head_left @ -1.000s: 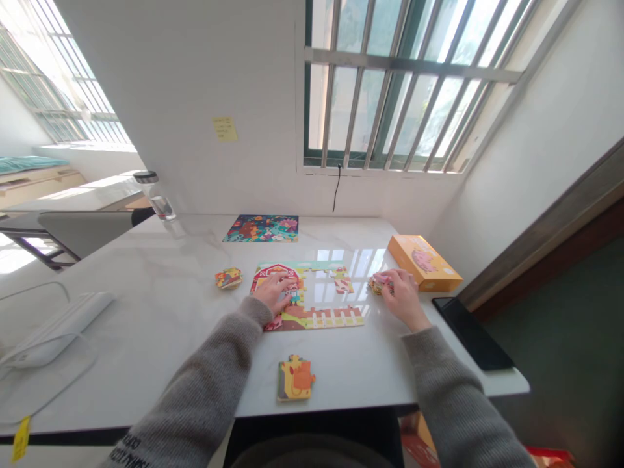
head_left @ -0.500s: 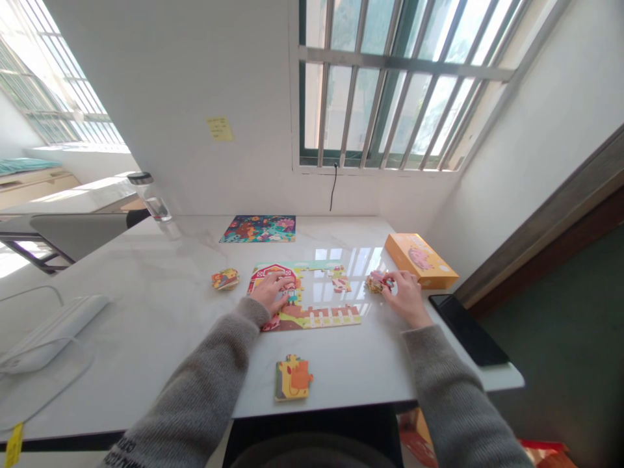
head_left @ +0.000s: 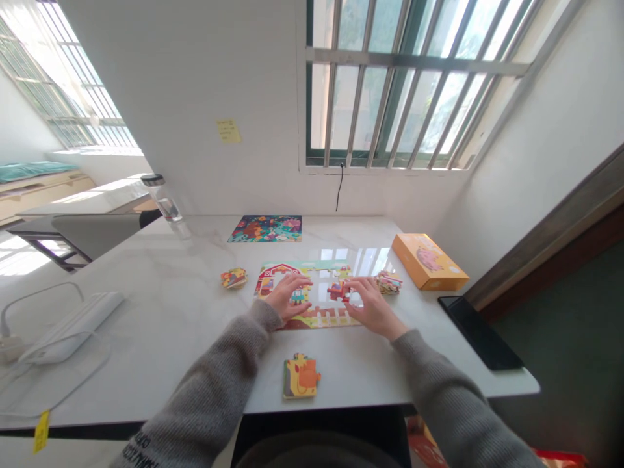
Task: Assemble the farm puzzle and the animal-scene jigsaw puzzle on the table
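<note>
- Our left hand (head_left: 287, 298) lies spread on the farm jigsaw puzzle (head_left: 316, 318) on the table.
- Our right hand (head_left: 374, 307) touches a red piece (head_left: 337, 291); we cannot tell if it pinches.
- A hard push could make pieces slide.

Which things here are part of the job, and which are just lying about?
Part of the job:
left hand
right hand
part-built farm jigsaw
red piece
three piles of loose pieces

Lying about:
orange box
colourful picture puzzle
water bottle
black slab
white device
</note>
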{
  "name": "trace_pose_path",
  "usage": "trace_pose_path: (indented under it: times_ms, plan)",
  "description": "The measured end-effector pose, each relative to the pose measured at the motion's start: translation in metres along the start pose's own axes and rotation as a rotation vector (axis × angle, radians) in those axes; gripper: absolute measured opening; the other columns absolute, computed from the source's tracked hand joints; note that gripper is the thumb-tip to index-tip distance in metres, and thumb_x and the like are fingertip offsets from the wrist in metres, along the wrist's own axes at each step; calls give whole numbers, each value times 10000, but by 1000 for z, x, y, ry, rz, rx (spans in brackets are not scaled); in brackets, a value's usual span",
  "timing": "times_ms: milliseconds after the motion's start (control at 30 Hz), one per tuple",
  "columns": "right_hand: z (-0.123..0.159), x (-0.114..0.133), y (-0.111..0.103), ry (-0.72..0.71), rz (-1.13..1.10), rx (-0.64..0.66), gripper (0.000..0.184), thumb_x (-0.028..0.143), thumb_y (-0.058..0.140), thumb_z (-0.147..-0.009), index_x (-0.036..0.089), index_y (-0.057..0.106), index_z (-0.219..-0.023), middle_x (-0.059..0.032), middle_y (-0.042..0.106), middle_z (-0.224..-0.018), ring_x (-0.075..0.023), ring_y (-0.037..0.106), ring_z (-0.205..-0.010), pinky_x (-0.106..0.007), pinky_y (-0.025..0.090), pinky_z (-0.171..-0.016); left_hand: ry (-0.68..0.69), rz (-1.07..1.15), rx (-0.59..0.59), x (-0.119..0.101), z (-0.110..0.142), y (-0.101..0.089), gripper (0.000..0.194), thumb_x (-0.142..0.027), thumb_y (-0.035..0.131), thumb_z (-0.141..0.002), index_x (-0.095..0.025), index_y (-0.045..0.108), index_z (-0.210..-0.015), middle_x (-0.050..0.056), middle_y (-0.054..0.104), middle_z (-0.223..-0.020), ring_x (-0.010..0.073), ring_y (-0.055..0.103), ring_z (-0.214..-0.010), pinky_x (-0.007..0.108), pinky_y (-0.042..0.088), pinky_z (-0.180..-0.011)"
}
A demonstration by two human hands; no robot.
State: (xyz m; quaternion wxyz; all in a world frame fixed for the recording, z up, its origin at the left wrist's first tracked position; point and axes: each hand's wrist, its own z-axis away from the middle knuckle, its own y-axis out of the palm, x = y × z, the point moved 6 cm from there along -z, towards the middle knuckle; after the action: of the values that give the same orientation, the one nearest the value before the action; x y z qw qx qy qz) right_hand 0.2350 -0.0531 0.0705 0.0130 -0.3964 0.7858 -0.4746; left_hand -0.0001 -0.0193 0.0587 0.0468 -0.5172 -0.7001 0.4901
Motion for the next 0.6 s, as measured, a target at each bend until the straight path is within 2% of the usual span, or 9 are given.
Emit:
trace_pose_path:
  times_ms: [100, 200, 300, 433, 600]
  plan:
    - [-10, 22, 14, -66, -61, 49, 296, 203, 599, -871, 212, 582, -1166, -100, 607, -1144, -269, 514, -1114, -416, 448, -986, 20, 59, 58, -16, -2, 6, 457, -323, 726, -803, -220, 596, -1228, 110, 623, -1247, 275, 549, -1205, 457, 446, -1080]
    - [-15, 33, 21, -80, -89, 81, 300, 199, 602, -878, 215, 575, -1176, -97, 602, -1134, -266, 512, -1104, -426, 439, -998, 48, 88, 46, -21, -3, 8, 366, -287, 704, -820, -207, 614, -1166, 113, 640, -1207, 263, 572, -1160, 447, 457, -1056]
    - [-17, 38, 24, -111, -119, 72, 307, 181, 615, -870, 225, 570, -1170, -92, 598, -1134, -266, 514, -1091, -444, 429, -997, 69, 109, -2, -20, -3, 6, 271, -235, 673, -838, -202, 631, -1105, 110, 641, -1179, 247, 584, -1132, 430, 474, -1029]
    - [-16, 38, 28, -143, -159, 45, 312, 162, 630, -864, 224, 563, -1162, -90, 598, -1124, -263, 524, -1083, -453, 429, -986, 94, 142, 15, -21, -3, 5, 223, -199, 659, -840, -196, 656, -1063, 103, 634, -1122, 230, 600, -1068, 402, 505, -979]
    - [-21, 40, 35, -185, -163, 96, 262, 189, 635, -897, 246, 600, -1151, -81, 613, -1145, -248, 544, -1092, -429, 445, -980, 71, 173, 13, -17, 0, 0, 136, -221, 654, -859, -192, 665, -992, 95, 629, -1079, 221, 610, -1047, 385, 510, -973]
